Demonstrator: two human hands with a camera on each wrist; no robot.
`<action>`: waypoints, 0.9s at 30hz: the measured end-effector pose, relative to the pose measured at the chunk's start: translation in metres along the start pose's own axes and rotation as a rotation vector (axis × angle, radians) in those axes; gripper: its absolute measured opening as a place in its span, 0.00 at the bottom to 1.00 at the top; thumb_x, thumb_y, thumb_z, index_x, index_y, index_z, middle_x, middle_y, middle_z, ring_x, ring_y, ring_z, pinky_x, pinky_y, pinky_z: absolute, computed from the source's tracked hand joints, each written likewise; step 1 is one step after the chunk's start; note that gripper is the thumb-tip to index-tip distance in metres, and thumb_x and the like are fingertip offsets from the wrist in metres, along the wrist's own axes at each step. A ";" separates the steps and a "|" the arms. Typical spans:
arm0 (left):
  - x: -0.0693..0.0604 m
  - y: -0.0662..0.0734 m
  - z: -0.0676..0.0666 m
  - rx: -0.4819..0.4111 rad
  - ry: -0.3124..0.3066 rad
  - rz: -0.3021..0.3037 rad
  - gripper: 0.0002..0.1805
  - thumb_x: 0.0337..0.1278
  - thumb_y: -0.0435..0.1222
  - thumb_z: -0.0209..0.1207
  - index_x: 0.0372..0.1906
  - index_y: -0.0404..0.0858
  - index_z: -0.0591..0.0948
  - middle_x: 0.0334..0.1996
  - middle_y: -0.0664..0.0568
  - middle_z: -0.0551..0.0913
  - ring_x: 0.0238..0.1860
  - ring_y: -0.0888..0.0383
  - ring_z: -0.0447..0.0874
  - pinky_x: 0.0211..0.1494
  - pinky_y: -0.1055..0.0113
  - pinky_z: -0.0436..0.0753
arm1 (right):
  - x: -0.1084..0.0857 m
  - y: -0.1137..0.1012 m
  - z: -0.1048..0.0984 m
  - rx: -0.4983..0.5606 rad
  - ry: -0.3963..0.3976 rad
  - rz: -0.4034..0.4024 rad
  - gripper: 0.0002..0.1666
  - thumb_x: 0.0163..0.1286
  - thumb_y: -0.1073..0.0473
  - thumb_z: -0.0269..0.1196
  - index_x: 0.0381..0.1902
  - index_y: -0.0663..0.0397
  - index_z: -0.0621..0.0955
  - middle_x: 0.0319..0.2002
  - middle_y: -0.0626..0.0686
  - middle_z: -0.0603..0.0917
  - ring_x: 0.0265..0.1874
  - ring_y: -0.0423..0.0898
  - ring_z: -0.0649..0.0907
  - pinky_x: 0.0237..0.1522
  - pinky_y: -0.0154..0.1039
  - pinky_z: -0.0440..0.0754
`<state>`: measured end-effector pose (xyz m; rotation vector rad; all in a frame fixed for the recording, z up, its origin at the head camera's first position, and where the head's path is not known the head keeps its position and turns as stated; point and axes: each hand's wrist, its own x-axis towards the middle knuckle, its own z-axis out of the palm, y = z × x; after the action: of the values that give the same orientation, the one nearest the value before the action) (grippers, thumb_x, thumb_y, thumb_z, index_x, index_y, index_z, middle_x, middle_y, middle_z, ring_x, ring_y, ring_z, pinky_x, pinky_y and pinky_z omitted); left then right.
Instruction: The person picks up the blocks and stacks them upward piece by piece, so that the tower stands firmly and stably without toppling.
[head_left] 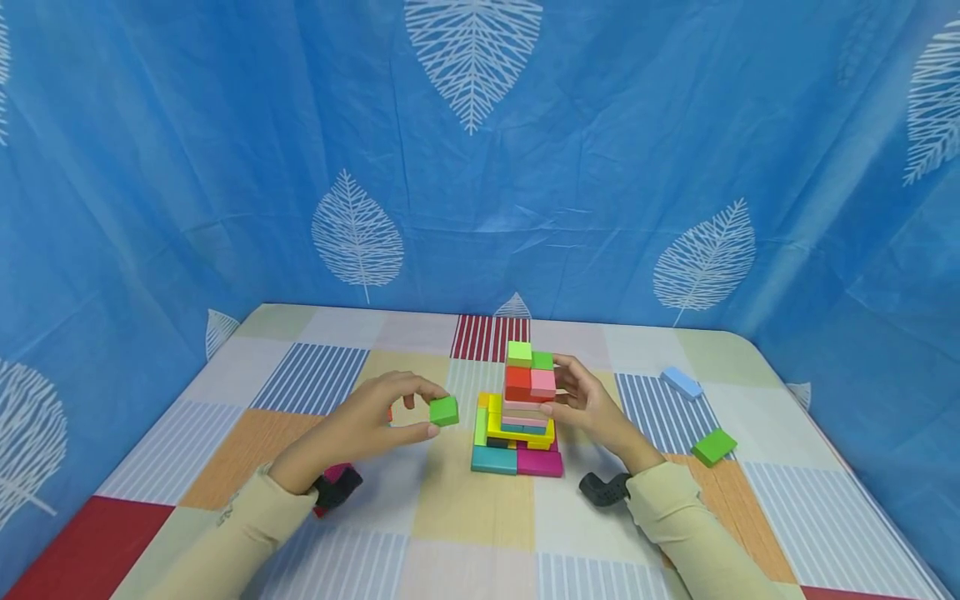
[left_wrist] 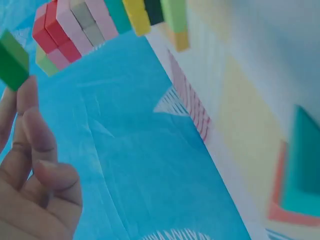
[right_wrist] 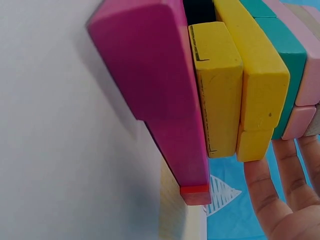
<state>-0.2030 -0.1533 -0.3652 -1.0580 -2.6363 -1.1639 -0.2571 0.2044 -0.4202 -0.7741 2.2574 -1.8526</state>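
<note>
My left hand (head_left: 375,417) pinches a green block (head_left: 444,411) between thumb and fingers, left of a block tower and apart from it. The same block (left_wrist: 14,60) is partly cut off in the left wrist view. The tower has teal and magenta blocks (head_left: 540,463) at its base, yellow ones above, then teal, pink and wood-coloured layers. Red, pink and green blocks (head_left: 519,354) form its upper part. Against the tower's right side rests my right hand (head_left: 596,408), thumb towards the front. In the right wrist view its fingers (right_wrist: 262,187) look fairly straight beside the layers.
On the right of the patchwork tablecloth (head_left: 472,517) lie a loose blue block (head_left: 681,382) and a green block (head_left: 714,447). Teal and red blocks (left_wrist: 305,170) blur in the left wrist view; others are mostly hidden under my left arm. A blue curtain (head_left: 480,225) hangs behind the table.
</note>
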 end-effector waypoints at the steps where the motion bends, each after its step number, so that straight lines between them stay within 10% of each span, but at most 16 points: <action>1: 0.006 0.002 0.001 -0.002 0.012 0.002 0.19 0.65 0.35 0.75 0.59 0.39 0.87 0.53 0.54 0.89 0.47 0.58 0.79 0.50 0.61 0.82 | 0.000 0.000 0.000 -0.001 -0.001 0.001 0.41 0.73 0.65 0.69 0.78 0.67 0.65 0.65 0.69 0.78 0.58 0.43 0.83 0.61 0.33 0.82; 13: 0.074 0.022 0.013 -0.040 0.101 0.038 0.21 0.64 0.32 0.73 0.60 0.35 0.85 0.55 0.48 0.88 0.52 0.51 0.81 0.58 0.54 0.83 | 0.001 -0.001 0.001 0.006 -0.005 -0.009 0.41 0.73 0.65 0.69 0.78 0.68 0.65 0.65 0.69 0.78 0.58 0.42 0.83 0.61 0.34 0.82; 27: 0.139 0.032 0.030 -0.154 -0.027 -0.024 0.20 0.66 0.33 0.70 0.62 0.37 0.86 0.43 0.51 0.84 0.42 0.55 0.78 0.40 0.67 0.79 | 0.002 -0.001 0.000 0.025 -0.021 -0.041 0.40 0.74 0.65 0.68 0.77 0.69 0.65 0.63 0.68 0.79 0.57 0.42 0.84 0.61 0.35 0.83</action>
<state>-0.2828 -0.0398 -0.3213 -1.0755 -2.6225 -1.3872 -0.2583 0.2028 -0.4184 -0.8377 2.2182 -1.8774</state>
